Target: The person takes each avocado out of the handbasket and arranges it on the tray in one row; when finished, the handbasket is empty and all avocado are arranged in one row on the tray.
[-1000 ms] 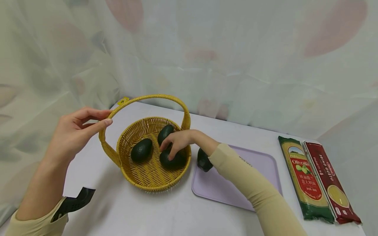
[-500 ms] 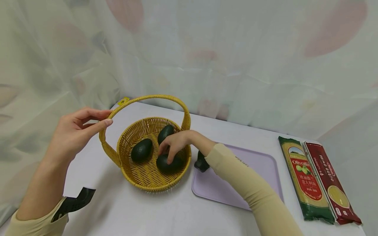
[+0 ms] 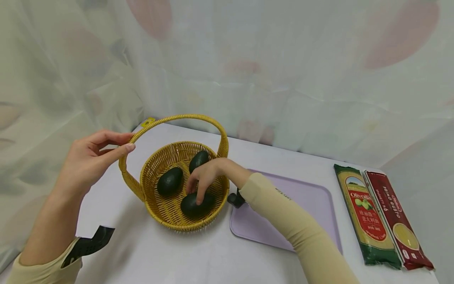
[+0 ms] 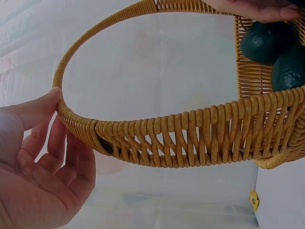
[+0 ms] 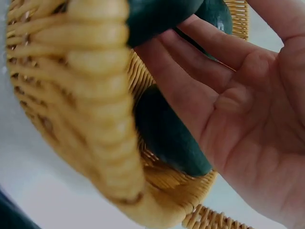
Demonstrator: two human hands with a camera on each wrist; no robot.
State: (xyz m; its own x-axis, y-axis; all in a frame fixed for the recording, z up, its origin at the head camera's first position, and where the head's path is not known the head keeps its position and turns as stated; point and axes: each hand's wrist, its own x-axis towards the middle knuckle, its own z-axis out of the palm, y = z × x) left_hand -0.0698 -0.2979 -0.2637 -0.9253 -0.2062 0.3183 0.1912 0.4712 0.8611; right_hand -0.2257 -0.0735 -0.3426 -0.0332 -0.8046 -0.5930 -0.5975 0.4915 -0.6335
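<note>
Three glossy dark-green avocados [image 3: 170, 181] in yellow basket [image 3: 185, 227].

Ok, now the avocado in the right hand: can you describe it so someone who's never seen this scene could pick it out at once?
On the white table sits a round yellow wicker basket, left of the lilac tray. Inside it, look for the dark green avocado lowest in the head view. Unlike the two other avocados, it is held by the right hand.
</note>
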